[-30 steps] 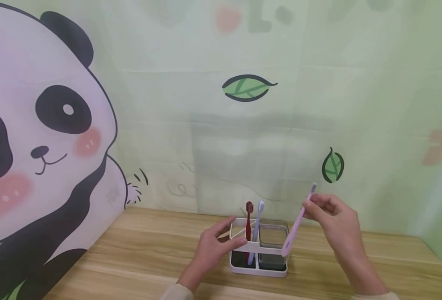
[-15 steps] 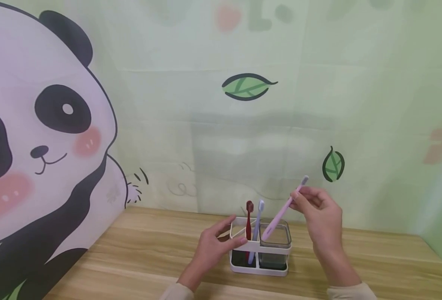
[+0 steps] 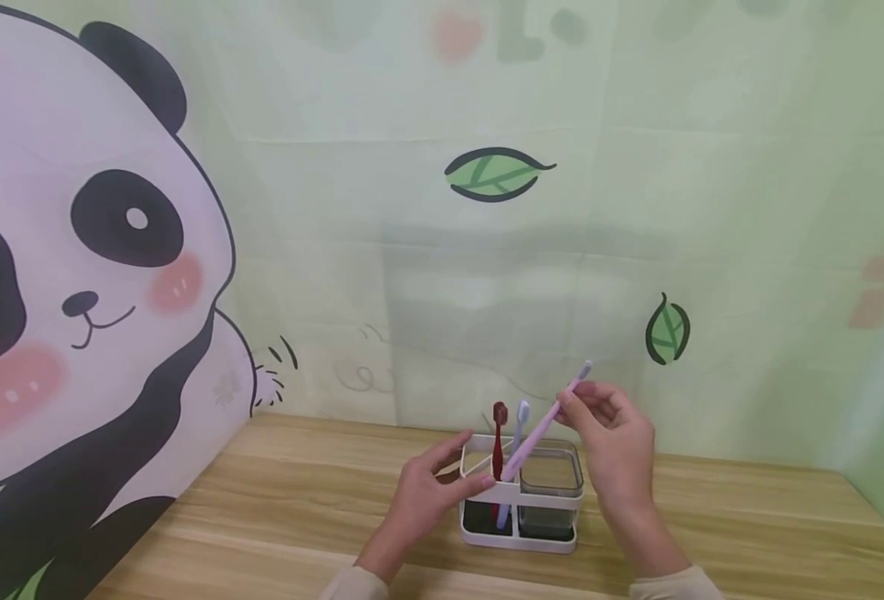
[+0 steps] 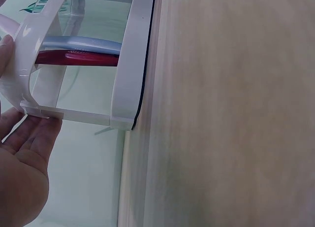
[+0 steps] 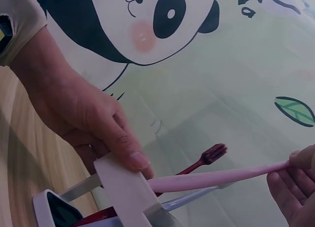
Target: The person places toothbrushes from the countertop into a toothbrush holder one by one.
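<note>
My left hand [image 3: 422, 497] grips the left end of a white toothbrush holder [image 3: 542, 499], thumb on the front rim and fingers behind. My right hand [image 3: 620, 446] pinches a pink toothbrush [image 3: 541, 433] just below its head, between thumb and fingertips. The brush slants, head up to the right, and its handle end is at the rim close to my left thumb. A red toothbrush [image 3: 497, 450] and a light blue toothbrush [image 3: 522, 414] stand heads up in the left part of the holder. In the right wrist view, the pink handle [image 5: 211, 180] crosses in front of the light blue one.
A clear square cup [image 3: 561, 475] fills the right part of the holder. The holder stands on a wood-grain table [image 3: 284, 500]. Behind it hangs a pale green backdrop [image 3: 322, 208] printed with a panda and leaves.
My right hand has moved left with the pink toothbrush, its handle end passing from the holder's right edge over the cup to the left part. My left hand stays in place.
</note>
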`<action>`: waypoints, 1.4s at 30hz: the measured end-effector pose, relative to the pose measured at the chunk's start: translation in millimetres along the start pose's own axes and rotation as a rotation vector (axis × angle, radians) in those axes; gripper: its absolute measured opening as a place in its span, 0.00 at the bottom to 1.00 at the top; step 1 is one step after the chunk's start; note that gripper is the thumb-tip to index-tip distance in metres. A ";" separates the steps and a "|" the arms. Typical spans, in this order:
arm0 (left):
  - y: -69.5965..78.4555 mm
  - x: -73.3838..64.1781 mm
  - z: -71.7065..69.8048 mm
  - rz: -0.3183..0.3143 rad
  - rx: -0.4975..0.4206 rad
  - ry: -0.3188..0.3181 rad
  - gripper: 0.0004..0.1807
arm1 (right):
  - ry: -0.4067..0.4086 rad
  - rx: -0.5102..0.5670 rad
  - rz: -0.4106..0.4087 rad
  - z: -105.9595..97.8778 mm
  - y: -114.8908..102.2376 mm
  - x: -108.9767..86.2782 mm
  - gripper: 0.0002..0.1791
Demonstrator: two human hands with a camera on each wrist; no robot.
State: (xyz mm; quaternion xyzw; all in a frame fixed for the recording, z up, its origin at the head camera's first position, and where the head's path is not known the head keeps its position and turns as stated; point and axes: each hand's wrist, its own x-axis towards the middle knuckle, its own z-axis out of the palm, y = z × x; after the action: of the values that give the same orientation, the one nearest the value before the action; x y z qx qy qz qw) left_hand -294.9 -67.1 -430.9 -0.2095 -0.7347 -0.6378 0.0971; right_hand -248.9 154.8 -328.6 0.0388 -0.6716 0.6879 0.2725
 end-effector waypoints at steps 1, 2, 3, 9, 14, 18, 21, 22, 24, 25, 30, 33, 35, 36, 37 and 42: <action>0.0 0.0 0.1 0.000 0.000 0.001 0.36 | -0.003 -0.004 0.002 1.3 1.4 -0.7 0.13; 0.0 0.1 0.2 -0.001 0.000 0.002 0.36 | -0.007 -0.007 0.002 2.4 2.8 -1.1 0.13; 0.0 0.2 0.3 -0.002 -0.001 0.002 0.36 | -0.010 -0.011 0.004 3.5 4.2 -1.5 0.13; 1.8 0.3 0.9 -0.002 0.003 0.004 0.36 | -0.045 -0.033 0.017 6.4 11.2 -2.6 0.11; 2.9 0.2 0.9 -0.003 0.003 0.000 0.36 | -0.083 -0.070 0.063 7.0 14.3 -3.0 0.12; 2.8 0.1 0.6 -0.003 0.004 -0.006 0.36 | -0.128 -0.103 0.103 7.8 17.9 -3.0 0.13; 2.8 -0.2 0.1 -0.006 0.007 -0.010 0.36 | -0.153 -0.124 0.116 9.0 21.5 -3.2 0.13; 2.6 -0.3 -0.1 -0.006 0.008 -0.012 0.36 | -0.160 -0.130 0.117 9.3 22.8 -3.3 0.13; 2.2 -0.5 -0.4 -0.007 0.003 -0.012 0.36 | -0.177 -0.136 0.127 10.1 24.6 -3.3 0.12; 2.1 -0.6 -0.6 -0.007 0.004 -0.012 0.36 | -0.185 -0.140 0.130 10.4 24.8 -3.6 0.11; 2.1 -0.9 -0.6 -0.003 0.008 -0.013 0.36 | -0.237 -0.131 0.136 11.8 27.9 -4.3 0.11; 2.4 -0.9 -0.6 -0.004 0.012 -0.013 0.36 | -0.252 -0.136 0.142 13.4 30.6 -4.4 0.10; 3.0 -1.0 -0.5 -0.003 0.013 -0.012 0.36 | -0.257 -0.145 0.146 14.3 32.1 -4.3 0.09; 3.1 -1.0 -0.5 -0.002 0.013 -0.013 0.36 | -0.260 -0.151 0.146 14.5 32.8 -4.3 0.09; 3.4 -1.1 -0.5 -0.001 0.012 -0.012 0.36 | -0.262 -0.161 0.147 14.6 33.2 -4.4 0.09; 3.5 -1.3 -0.7 -0.001 0.016 -0.012 0.36 | -0.270 -0.210 0.144 14.1 33.4 -6.2 0.09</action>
State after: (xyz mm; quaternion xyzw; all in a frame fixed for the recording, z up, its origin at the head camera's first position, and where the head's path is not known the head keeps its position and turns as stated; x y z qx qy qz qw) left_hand -292.3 -67.7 -428.2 -0.2121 -0.7405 -0.6308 0.0939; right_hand -262.3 141.1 -360.0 0.0538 -0.7711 0.6204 0.1326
